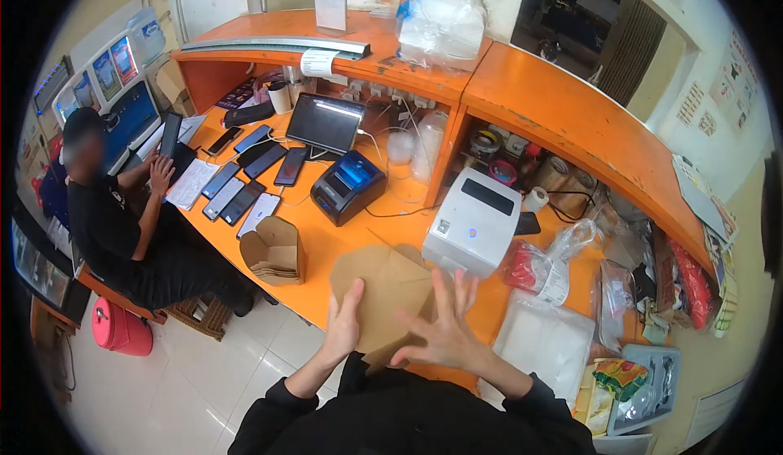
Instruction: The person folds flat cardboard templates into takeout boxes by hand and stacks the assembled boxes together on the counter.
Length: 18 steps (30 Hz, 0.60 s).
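Note:
A brown cardboard takeaway box (pixel 382 296), partly folded with its flaps up, is held in front of my body over the table's near edge. My left hand (pixel 346 318) grips its left side, thumb on the near face and the other fingers hidden behind the card. Over on the right side, my right hand (pixel 444 320) is spread open, its fingers apart beside the box's right edge; I cannot tell whether they touch the card. To the left stands a nested stack of folded brown boxes (pixel 273 253) on the orange table.
Several phones (pixel 242 200) lie near a tablet (pixel 326 122) and a black receipt printer (pixel 349 187). A white label printer (pixel 473 220) stands to the right, with white plastic bags (pixel 542 333) nearer me. A co-worker (pixel 110 210) sits at left, touching a device. An orange shelf (pixel 571 129) rises behind.

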### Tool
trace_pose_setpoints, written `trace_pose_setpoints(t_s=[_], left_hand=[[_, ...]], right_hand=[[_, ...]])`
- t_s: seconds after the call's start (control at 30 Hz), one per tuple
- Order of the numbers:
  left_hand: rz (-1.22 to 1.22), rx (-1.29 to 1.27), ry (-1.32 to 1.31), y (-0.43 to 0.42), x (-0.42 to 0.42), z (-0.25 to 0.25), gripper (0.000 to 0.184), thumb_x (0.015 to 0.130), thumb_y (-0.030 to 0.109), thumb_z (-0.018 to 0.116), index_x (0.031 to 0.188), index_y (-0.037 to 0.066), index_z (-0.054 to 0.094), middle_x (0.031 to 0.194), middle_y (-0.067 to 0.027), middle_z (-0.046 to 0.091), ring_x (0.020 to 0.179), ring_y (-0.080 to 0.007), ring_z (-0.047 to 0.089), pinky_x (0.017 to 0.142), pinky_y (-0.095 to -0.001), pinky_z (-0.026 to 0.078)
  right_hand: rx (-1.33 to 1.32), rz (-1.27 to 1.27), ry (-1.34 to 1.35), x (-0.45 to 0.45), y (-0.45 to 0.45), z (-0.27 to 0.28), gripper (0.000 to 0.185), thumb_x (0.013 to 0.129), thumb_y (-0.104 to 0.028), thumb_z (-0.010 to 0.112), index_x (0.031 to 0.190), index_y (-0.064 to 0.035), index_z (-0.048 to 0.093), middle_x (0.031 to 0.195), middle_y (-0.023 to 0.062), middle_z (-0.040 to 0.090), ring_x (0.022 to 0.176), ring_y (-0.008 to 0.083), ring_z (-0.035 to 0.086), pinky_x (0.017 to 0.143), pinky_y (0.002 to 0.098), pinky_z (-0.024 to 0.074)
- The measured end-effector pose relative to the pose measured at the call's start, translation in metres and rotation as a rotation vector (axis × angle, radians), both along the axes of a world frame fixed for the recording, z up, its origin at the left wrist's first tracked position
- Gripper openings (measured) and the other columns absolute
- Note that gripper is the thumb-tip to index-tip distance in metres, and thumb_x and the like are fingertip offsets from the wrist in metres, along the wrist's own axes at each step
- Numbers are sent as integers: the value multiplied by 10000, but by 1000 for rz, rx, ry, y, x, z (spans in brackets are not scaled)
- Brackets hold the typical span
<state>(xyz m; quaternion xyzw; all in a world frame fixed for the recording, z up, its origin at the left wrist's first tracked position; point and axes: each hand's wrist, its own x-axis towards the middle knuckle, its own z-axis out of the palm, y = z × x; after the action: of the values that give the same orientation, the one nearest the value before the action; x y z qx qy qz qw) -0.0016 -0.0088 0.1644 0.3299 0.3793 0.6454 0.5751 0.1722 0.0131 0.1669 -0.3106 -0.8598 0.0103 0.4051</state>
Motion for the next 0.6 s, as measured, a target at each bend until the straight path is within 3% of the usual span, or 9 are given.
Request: trace_pose_setpoints(t_s=[0.07,0.17,0.27,0.37,0.57,0.6], left_hand=[[57,-11,128,-1,7,-14,390,954,289,433,1211,-4,429,1132,-109,529,1034,-173,512,873,-308,426],[-1,36,171,-5,17,-8,394,956,258,433,1242,-10,394,1188,-115,494,1080,-171,478,909,-296,392],[-62,19,107,-12,22,-17,374,955,219,432,1247,-9,380,1184,-131,498,1074,-190,496,891,-315,422],[-29,-138,-205,-8,18,2,362,953,216,436,1240,1,387,1186,-132,496,1089,-200,497,888,-329,442],[-138,-25,-149,-6,22,-7,382,938,117,445,1287,12,332,1233,-134,454,1130,-223,480,929,-351,423],[-177,11,-151,-6,20,-7,393,934,95,445,1298,14,320,1239,-135,448,1132,-227,478,940,-360,415]], right_hand=[[-31,73,-65,-2,-4,-7,334,765,-454,647,1074,-330,655,1414,179,263,1317,458,41,1027,565,12],[69,66,-102,9,13,-22,374,677,-555,680,1005,-377,679,1383,182,296,1317,438,59,1035,559,22],[144,29,-58,18,25,-13,349,641,-550,706,942,-374,703,1352,143,338,1316,406,61,1043,538,22],[-25,49,-12,12,5,8,303,626,-440,744,920,-381,705,1310,92,391,1310,377,99,1046,512,56],[199,44,-19,11,8,1,278,616,-426,749,881,-349,716,1248,103,387,1257,340,184,1031,509,102],[120,74,42,11,11,0,264,607,-399,762,857,-325,717,1224,100,388,1239,334,206,1026,500,127]])
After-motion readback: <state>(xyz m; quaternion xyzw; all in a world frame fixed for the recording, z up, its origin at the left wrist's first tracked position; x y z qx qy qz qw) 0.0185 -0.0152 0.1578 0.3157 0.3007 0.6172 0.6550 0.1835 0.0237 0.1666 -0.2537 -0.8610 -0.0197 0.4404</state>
